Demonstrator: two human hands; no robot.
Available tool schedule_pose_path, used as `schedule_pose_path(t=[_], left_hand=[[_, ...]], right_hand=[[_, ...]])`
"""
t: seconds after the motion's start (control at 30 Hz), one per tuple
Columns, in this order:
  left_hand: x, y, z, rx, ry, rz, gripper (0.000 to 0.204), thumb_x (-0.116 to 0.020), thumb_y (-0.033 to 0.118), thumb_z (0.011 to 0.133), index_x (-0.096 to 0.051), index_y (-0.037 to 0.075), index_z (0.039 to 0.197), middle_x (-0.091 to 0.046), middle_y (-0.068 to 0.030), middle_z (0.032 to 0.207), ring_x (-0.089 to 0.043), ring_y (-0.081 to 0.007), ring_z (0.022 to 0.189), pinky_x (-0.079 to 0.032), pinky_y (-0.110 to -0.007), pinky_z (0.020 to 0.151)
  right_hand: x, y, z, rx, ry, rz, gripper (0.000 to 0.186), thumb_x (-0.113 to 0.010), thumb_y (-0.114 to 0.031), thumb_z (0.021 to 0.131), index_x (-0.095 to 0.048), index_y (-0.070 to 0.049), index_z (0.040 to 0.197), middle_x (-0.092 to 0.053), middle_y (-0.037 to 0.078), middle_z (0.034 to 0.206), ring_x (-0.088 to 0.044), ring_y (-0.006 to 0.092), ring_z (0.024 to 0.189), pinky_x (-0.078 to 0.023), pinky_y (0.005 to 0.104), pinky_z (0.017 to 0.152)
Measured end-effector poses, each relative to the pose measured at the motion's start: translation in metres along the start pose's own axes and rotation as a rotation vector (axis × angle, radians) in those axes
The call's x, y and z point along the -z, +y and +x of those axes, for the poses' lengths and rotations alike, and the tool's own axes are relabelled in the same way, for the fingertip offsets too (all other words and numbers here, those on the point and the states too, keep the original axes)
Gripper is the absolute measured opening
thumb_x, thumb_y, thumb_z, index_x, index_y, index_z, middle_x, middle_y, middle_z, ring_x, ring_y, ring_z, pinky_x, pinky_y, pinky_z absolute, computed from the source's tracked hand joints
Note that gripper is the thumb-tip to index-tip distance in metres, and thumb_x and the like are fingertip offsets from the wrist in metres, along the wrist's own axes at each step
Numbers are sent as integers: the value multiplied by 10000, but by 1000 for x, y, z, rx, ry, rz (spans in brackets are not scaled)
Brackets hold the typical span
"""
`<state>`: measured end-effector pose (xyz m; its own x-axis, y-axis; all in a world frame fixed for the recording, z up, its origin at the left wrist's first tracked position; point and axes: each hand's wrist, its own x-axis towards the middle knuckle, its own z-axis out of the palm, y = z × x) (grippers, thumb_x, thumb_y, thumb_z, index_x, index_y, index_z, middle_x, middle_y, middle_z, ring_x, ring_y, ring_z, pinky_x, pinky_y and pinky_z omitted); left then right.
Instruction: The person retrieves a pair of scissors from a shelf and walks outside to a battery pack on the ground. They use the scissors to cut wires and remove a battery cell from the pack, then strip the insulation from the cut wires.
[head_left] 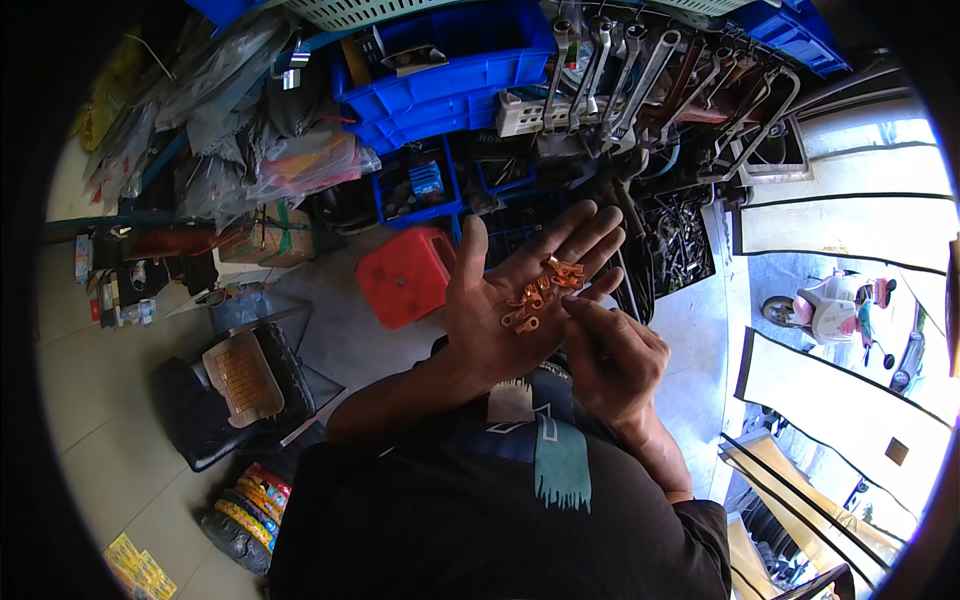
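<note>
Copper bits [533, 298], shaped like little rings with short tails, sit in a loose bunch on the palm of the left hand [505, 315]. They go from the middle of the palm up to its edge by the fingers. The left fingers are spread and the palm faces up, so the bits just rest there. The right hand [620, 360] is bent, its fingertips close together right by the bits at that edge. I cannot tell if they pinch one. Below both hands is a dark shirt [440, 520] with a blue-green patch. Past the left thumb, a red plastic thing [400, 280] is near the floor [345, 340]. Farther out, blue bins [460, 80] are stacked up, and wrenches [645, 88] hang in a row beside them. Off to the left is a chair [243, 378]; far right, a scooter [832, 315] stands outside.
</note>
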<state>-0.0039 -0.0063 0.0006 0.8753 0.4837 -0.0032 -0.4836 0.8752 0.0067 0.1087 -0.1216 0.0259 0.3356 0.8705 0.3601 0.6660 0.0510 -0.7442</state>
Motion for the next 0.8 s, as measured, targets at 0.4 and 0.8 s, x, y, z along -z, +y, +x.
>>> schedule_pose_path(t=[0.4, 0.8], left_hand=[[1, -1, -5, 9, -2, 6, 1071, -141, 886, 1029, -256, 107, 1755, -196, -125, 1842, -142, -269, 1708, -109, -477, 1388], [9, -4, -7, 32, -15, 35, 996, -167, 839, 1066, -343, 119, 1730, -253, -108, 1829, -158, -267, 1705, -143, -472, 1383]], right_hand=[[-2, -2, -3, -3, 54, 69, 357, -801, 34, 912, -780, -17, 1265, -742, 89, 785, -704, 174, 597, -537, 313, 560], [2, -3, 5, -182, 71, -30, 343, -828, 24, 915, -793, -31, 1252, -782, 136, 877, -735, 168, 659, -571, 295, 612]])
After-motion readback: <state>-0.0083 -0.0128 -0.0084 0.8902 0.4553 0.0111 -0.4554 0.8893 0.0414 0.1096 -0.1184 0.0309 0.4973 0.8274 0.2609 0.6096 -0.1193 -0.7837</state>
